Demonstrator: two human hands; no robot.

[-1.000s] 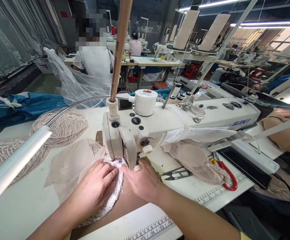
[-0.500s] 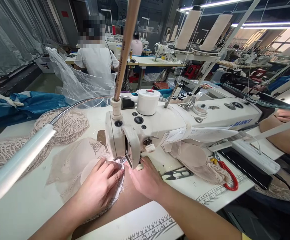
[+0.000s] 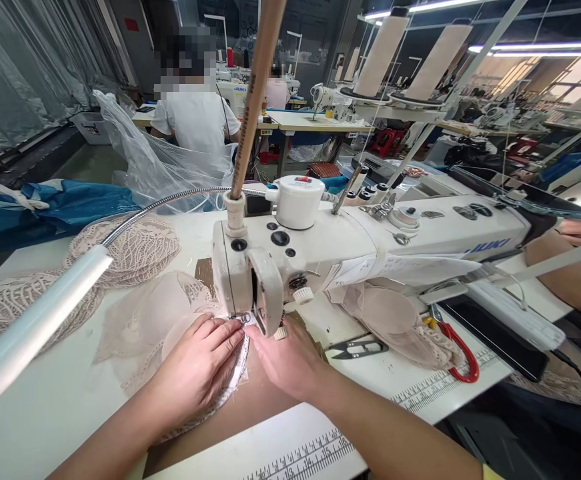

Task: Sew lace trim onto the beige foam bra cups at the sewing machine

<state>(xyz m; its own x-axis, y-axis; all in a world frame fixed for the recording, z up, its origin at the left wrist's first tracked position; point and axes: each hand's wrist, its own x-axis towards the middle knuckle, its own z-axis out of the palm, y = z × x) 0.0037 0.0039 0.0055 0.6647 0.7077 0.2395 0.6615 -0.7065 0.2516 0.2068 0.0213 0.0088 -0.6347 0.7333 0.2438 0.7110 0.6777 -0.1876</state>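
Note:
Under the sewing machine head (image 3: 247, 273) lies a beige lace and mesh bra piece (image 3: 170, 310) with smooth cups and a white-edged seam. My left hand (image 3: 203, 360) rests flat on it, fingers stretched toward the presser foot. Just right of the needle area, my right hand (image 3: 287, 360) has its thumb and finger closed at the edge of the piece. The machine head hides part of its fingers. A small white tag (image 3: 247, 320) shows by the foot.
Lace cup stacks (image 3: 125, 247) lie at the left, under a lamp (image 3: 40, 327). Right of my hands are thread snips (image 3: 359, 347), another bra piece (image 3: 395, 320), red-handled scissors (image 3: 463, 353) and a black phone (image 3: 495, 340). A person (image 3: 193, 120) sits ahead; another person's arm (image 3: 565, 267) is at right.
My left hand's fingers have straightened and flattened over the fabric, and the seam has shifted slightly toward the needle. My right hand has stayed nearly in place. The view has shifted a little.

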